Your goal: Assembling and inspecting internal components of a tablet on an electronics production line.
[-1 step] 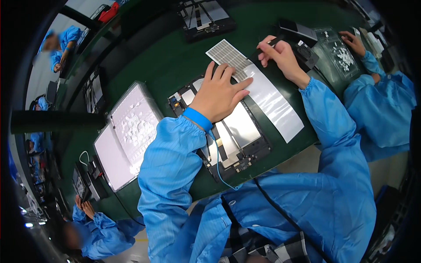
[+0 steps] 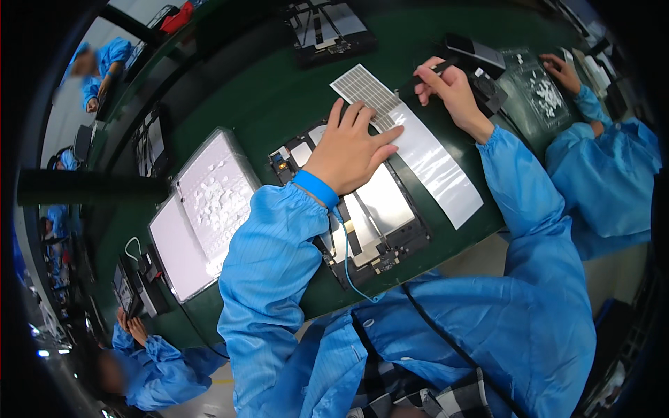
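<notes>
My left hand (image 2: 348,150), with a blue band at the wrist, reaches over an opened tablet-like device (image 2: 383,202) showing silvery plates and dark circuit parts. Its fingers are spread, and the fingertips rest on the near edge of a long sheet of labels (image 2: 435,167). The sheet's far part carries a grid of small greyish pieces; its nearer part is plain, glossy white. Beyond the sheet's right edge, my right hand (image 2: 446,90) is closed around a slim dark tool (image 2: 440,67), possibly tweezers. The tool's tip is too dark to make out clearly.
On the left lies a clear tray (image 2: 216,191) of small white pieces. Another opened device (image 2: 327,31) sits at the far side. Black boxes (image 2: 475,54) and a bag of white bits (image 2: 547,97) are at right. Co-workers' hands (image 2: 561,73) are on both sides.
</notes>
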`<state>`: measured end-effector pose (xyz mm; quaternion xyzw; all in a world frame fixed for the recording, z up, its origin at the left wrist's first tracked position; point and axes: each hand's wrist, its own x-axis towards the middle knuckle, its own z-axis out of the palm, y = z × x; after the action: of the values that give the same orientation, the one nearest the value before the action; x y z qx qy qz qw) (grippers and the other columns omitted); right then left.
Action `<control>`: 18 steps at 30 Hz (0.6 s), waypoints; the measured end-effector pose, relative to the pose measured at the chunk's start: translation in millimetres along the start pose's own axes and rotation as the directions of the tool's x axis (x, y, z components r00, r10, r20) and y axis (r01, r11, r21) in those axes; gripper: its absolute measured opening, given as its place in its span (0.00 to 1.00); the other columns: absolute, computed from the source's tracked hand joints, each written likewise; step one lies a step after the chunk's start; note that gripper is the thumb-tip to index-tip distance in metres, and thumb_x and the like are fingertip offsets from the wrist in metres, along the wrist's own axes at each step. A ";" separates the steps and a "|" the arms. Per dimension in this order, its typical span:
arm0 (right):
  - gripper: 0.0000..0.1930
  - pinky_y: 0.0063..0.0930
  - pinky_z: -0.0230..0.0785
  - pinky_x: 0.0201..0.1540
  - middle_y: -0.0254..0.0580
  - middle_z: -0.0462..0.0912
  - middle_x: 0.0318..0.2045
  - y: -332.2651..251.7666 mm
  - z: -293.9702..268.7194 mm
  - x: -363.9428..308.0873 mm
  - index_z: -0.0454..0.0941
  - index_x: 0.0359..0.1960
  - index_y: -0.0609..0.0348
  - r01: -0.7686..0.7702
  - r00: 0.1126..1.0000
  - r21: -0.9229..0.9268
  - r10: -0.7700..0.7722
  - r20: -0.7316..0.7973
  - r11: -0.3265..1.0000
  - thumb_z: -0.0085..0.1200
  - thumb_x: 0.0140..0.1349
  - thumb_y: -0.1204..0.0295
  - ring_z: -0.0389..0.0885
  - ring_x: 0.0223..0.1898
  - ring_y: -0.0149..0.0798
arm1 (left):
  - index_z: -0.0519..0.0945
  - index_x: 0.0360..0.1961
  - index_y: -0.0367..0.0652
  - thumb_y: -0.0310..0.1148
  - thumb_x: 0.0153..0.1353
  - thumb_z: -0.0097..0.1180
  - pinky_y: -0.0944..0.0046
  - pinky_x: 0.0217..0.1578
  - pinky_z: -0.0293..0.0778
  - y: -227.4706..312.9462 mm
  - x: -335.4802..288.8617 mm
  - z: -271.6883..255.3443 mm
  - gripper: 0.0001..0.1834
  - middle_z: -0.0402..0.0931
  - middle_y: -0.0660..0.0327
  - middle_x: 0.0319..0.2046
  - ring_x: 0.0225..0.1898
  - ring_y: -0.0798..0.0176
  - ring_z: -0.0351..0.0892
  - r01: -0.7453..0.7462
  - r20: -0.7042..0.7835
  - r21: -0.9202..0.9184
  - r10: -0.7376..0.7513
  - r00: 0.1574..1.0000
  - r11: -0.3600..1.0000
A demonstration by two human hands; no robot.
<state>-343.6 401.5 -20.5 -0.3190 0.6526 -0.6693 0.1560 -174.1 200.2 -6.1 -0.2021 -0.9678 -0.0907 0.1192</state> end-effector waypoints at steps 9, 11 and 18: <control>0.13 0.18 0.69 0.32 0.36 0.81 0.30 -7.4 11.2 -2.1 0.80 0.46 0.65 -0.061 0.998 0.091 0.061 0.008 0.994 0.55 0.69 0.66 0.75 0.27 0.24 | 0.75 0.59 0.45 0.47 0.59 0.61 0.46 0.65 0.60 -35.7 -66.4 -85.3 0.29 0.76 0.51 0.51 0.57 0.46 0.72 0.235 -0.069 -0.029 -0.237 0.969 0.972; 0.16 0.18 0.70 0.33 0.36 0.81 0.32 -14.7 30.9 0.8 0.80 0.49 0.64 -0.108 0.994 0.129 0.104 0.042 0.986 0.53 0.70 0.63 0.76 0.28 0.22 | 0.74 0.59 0.43 0.49 0.57 0.63 0.46 0.66 0.58 -49.5 -89.0 -75.5 0.32 0.76 0.50 0.51 0.56 0.46 0.73 0.276 -0.018 -0.076 -0.278 0.961 0.958; 0.15 0.14 0.66 0.23 0.33 0.81 0.25 -38.2 142.7 13.3 0.78 0.42 0.60 -0.059 0.962 -0.085 0.079 0.262 0.995 0.54 0.70 0.60 0.75 0.21 0.20 | 0.74 0.57 0.38 0.52 0.54 0.65 0.45 0.68 0.54 -51.4 -110.7 -56.8 0.36 0.77 0.51 0.50 0.54 0.49 0.75 0.285 -0.083 -0.181 -0.303 0.949 0.941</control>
<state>-255.6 286.5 11.8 -0.3885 0.6618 -0.5892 0.2528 -85.8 100.3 12.0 -0.0590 -0.9682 -0.1989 0.1401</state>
